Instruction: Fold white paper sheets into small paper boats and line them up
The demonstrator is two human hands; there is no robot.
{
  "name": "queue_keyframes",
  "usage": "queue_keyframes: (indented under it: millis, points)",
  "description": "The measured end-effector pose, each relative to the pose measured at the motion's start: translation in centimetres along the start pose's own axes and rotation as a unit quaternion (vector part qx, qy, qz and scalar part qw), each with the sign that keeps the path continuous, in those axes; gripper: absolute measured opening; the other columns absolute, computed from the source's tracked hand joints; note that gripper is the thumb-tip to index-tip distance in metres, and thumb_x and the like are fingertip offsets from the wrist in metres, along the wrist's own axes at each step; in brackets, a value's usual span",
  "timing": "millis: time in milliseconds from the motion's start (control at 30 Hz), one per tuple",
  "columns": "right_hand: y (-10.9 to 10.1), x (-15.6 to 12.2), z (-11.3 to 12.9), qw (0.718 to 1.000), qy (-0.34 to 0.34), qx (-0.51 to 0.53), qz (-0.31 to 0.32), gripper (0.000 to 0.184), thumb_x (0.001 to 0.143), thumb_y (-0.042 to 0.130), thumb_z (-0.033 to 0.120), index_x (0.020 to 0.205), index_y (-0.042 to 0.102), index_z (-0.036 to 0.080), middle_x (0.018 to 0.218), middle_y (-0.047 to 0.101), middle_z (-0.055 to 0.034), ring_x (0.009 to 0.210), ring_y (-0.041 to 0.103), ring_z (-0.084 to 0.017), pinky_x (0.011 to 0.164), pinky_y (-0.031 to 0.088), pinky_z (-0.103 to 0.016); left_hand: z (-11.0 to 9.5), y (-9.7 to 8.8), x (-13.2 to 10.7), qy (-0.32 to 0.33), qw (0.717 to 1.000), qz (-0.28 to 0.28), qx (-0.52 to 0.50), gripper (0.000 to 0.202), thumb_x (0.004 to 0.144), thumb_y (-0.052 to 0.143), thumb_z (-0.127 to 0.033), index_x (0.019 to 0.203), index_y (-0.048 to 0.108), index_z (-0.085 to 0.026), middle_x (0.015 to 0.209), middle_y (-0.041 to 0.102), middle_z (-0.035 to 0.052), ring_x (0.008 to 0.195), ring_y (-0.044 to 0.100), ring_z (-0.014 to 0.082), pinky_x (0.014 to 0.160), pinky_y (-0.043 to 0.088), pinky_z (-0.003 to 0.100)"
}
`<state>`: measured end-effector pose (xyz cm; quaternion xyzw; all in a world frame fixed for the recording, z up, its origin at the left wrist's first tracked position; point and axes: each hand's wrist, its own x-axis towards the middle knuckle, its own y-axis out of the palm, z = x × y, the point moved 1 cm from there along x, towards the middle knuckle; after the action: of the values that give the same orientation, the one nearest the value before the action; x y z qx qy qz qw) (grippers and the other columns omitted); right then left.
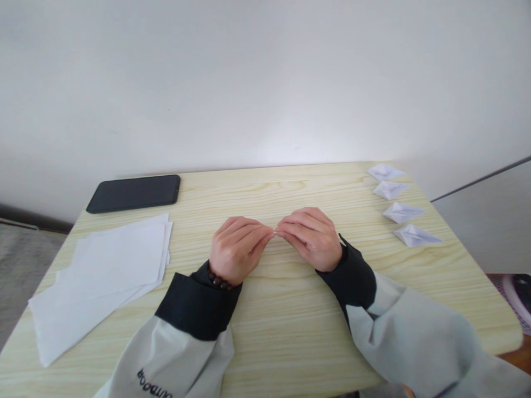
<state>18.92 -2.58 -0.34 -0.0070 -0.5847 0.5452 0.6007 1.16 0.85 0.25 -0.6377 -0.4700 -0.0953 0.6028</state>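
Above the middle of the table, my left hand [238,246] and my right hand [312,236] meet fingertip to fingertip. Both are closed in a pinch. Between the tips shows a tiny bit of white paper [274,232]; the fingers hide the rest of it, so its shape cannot be made out. A dark bead bracelet [219,282] circles my left wrist. Several folded white paper boats [403,212] stand in a column to the right of my right hand, apart from it.
A stack of loose white paper sheets [120,257] lies fanned on the left of the light wooden table [282,331]. Behind it rests a black phone [135,193]. A white wall [265,83] rises at the table's back edge.
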Motion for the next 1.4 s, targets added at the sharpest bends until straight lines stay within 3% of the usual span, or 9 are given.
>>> queue_keyframes:
  millis: [333, 633, 933, 1167, 1400]
  points:
    - [0.12, -0.01, -0.29, 0.995, 0.060, 0.079, 0.005, 0.007, 0.082, 0.061, 0.026, 0.082, 0.064, 0.019, 0.083, 0.066, -0.0051, 0.078, 0.060, -0.015, 0.074, 0.050, -0.029, 0.55, 0.24, -0.12, -0.015, 0.998, 0.050, -0.027, 0.009, 0.082, 0.057, -0.020, 0.081, 0.066, -0.019, 0.071, 0.069, 0.0025, 0.075, 0.062, 0.0162, 0.071, 0.049, 0.029]
    - [0.31, -0.02, 0.05, 0.988, 0.074, 0.129, 0.046, 0.006, 0.083, 0.059, 0.022, 0.081, 0.062, 0.017, 0.081, 0.066, -0.0057, 0.077, 0.060, -0.015, 0.073, 0.050, -0.029, 0.01, -0.06, 0.22, -0.025, 0.995, 0.046, -0.080, 0.006, 0.079, 0.058, -0.017, 0.076, 0.063, -0.018, 0.069, 0.066, 0.0027, 0.076, 0.058, 0.0171, 0.070, 0.048, 0.031]
    - [0.40, -0.18, -0.49, 0.973, 0.170, 0.157, -0.003, 0.018, 0.074, 0.070, 0.032, 0.065, 0.064, 0.018, 0.065, 0.064, -0.0013, 0.062, 0.059, -0.011, 0.058, 0.047, -0.023, 0.25, -0.25, 0.31, -0.102, 0.982, 0.057, -0.150, 0.010, 0.081, 0.058, -0.020, 0.075, 0.065, -0.017, 0.071, 0.066, 0.0039, 0.074, 0.057, 0.0166, 0.070, 0.048, 0.031]
    - [0.26, -0.18, -0.67, 0.959, 0.211, 0.190, 0.006, 0.012, 0.078, 0.066, 0.027, 0.070, 0.066, 0.018, 0.070, 0.066, -0.0017, 0.064, 0.060, -0.011, 0.061, 0.047, -0.022, 0.72, -0.25, -0.04, -0.237, 0.956, 0.077, -0.156, 0.017, 0.080, 0.060, -0.032, 0.077, 0.069, -0.017, 0.076, 0.070, 0.0022, 0.070, 0.063, 0.0137, 0.066, 0.048, 0.024]
    - [0.33, -0.25, -0.67, 0.946, 0.250, 0.203, 0.040, 0.016, 0.077, 0.066, 0.032, 0.070, 0.064, 0.018, 0.067, 0.066, -0.0001, 0.059, 0.059, -0.010, 0.057, 0.045, -0.020, 0.71, -0.11, -0.17, -0.231, 0.966, 0.051, -0.105, 0.020, 0.081, 0.058, -0.032, 0.075, 0.069, -0.017, 0.072, 0.071, 0.0009, 0.065, 0.063, 0.0130, 0.064, 0.048, 0.023]
